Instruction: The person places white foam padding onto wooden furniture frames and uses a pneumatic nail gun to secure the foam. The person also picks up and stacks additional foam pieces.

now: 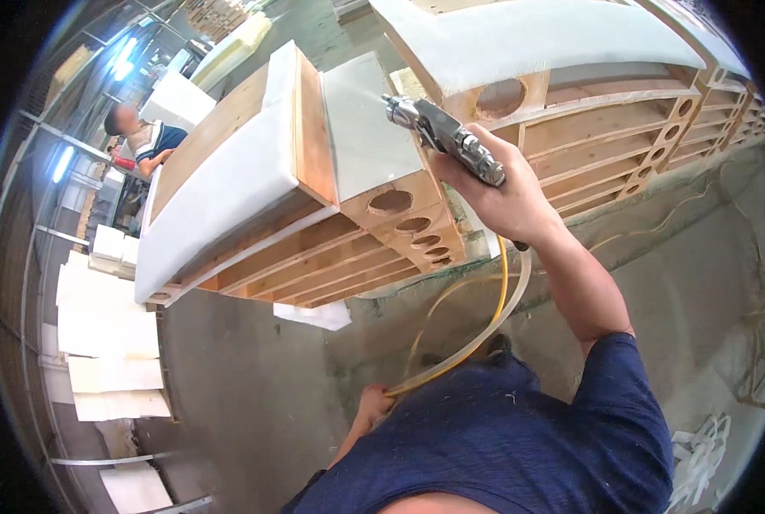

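Observation:
My right hand (513, 190) is wrapped round a metal spray gun (451, 139), its nozzle pointing to the upper left. The gun is held above the gap between two wooden furniture frames. From below its grip, a clear hose and a yellow hose (470, 347) curve down to my left hand (374, 403). That hand, low beside my body, is closed round the hoses. The nearer wooden frame (314, 248), with slats and round holes, carries white foam (228, 193) and a grey-white panel (365, 116) on top.
More wooden frames (605, 154) topped with white foam run off to the right. A white foam offcut (314, 315) lies on the floor. Another person (155, 146) is beyond the nearer frame. Foam sheets (112, 343) are stacked at left; yellow hose trails across the floor at right.

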Demonstrator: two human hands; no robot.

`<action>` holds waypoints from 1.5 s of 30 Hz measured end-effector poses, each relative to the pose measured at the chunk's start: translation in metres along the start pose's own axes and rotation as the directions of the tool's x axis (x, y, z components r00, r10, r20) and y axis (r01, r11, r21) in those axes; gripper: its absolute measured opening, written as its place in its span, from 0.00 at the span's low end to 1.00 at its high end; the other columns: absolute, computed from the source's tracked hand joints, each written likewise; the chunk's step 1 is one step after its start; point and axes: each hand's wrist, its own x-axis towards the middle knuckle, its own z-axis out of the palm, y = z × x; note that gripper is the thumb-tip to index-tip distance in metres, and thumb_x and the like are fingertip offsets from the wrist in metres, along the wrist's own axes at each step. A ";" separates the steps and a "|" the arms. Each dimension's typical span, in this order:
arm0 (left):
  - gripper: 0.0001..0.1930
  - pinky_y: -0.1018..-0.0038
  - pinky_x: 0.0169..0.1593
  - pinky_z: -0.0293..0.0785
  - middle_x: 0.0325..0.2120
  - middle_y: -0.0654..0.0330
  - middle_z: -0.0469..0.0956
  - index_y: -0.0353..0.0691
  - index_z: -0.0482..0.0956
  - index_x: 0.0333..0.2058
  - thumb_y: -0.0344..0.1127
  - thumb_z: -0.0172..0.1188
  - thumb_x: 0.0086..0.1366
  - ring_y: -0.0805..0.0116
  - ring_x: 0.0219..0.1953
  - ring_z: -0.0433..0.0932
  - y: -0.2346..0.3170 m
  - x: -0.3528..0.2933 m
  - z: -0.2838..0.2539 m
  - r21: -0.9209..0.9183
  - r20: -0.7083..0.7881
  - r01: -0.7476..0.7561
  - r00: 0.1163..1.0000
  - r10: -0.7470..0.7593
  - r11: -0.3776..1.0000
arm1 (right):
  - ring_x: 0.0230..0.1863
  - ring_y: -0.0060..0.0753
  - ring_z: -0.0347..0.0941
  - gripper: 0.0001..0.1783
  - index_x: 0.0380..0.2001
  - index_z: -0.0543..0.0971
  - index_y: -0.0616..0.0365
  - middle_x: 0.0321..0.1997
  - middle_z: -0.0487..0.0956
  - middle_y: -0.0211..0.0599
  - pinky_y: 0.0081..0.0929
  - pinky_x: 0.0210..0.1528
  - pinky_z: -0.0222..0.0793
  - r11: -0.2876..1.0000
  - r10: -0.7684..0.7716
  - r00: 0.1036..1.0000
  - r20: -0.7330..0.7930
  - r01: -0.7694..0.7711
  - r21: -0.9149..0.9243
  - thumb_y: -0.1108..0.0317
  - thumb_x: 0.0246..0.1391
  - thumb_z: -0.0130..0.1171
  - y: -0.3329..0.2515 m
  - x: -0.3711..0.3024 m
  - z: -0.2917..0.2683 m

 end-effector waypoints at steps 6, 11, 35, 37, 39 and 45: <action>0.18 0.59 0.42 0.72 0.30 0.49 0.79 0.45 0.80 0.36 0.44 0.57 0.46 0.47 0.37 0.77 0.002 0.001 0.000 -0.056 0.018 0.064 0.998 -0.064 0.996 | 0.31 0.26 0.72 0.14 0.41 0.73 0.59 0.28 0.75 0.37 0.27 0.35 0.68 0.996 0.022 0.966 0.257 -0.042 0.074 0.66 0.53 0.61 -0.020 -0.059 -0.017; 0.19 0.61 0.45 0.72 0.33 0.50 0.79 0.45 0.80 0.39 0.42 0.55 0.46 0.48 0.40 0.76 -0.013 0.013 0.004 0.017 0.075 0.083 0.994 -0.084 0.996 | 0.30 0.35 0.76 0.17 0.42 0.73 0.60 0.29 0.76 0.44 0.31 0.33 0.70 0.985 0.122 0.969 0.216 -0.146 0.096 0.63 0.52 0.63 -0.009 -0.037 -0.008; 0.13 0.58 0.38 0.73 0.28 0.48 0.79 0.44 0.80 0.30 0.41 0.59 0.44 0.47 0.34 0.77 0.031 -0.003 0.030 0.088 -0.004 0.078 0.997 -0.078 0.993 | 0.35 0.39 0.79 0.19 0.43 0.72 0.58 0.31 0.78 0.45 0.32 0.37 0.71 0.993 0.114 0.879 0.463 -0.111 -0.033 0.67 0.48 0.63 0.021 -0.088 -0.055; 0.13 0.58 0.38 0.73 0.28 0.49 0.79 0.43 0.79 0.30 0.37 0.58 0.42 0.47 0.35 0.77 0.039 -0.005 0.026 0.051 -0.027 0.065 0.998 -0.064 0.997 | 0.34 0.38 0.78 0.18 0.42 0.72 0.59 0.31 0.78 0.45 0.31 0.36 0.71 0.993 0.110 0.904 0.413 -0.121 0.001 0.67 0.49 0.63 0.019 -0.096 -0.059; 0.14 0.57 0.39 0.73 0.29 0.49 0.79 0.43 0.79 0.31 0.37 0.58 0.43 0.47 0.36 0.77 0.038 -0.006 0.032 0.075 -0.014 0.054 0.999 -0.053 0.996 | 0.33 0.35 0.77 0.18 0.42 0.71 0.59 0.30 0.77 0.44 0.30 0.36 0.70 0.982 0.170 0.913 0.370 -0.187 0.011 0.66 0.50 0.63 0.015 -0.095 -0.063; 0.12 0.57 0.39 0.73 0.28 0.50 0.79 0.44 0.79 0.30 0.42 0.59 0.46 0.46 0.36 0.77 0.014 -0.004 0.050 0.032 -0.034 -0.013 0.999 0.014 0.999 | 0.26 0.18 0.65 0.17 0.41 0.72 0.63 0.26 0.73 0.30 0.18 0.31 0.64 0.998 -0.053 0.943 0.329 0.059 -0.008 0.71 0.46 0.59 -0.024 -0.113 -0.053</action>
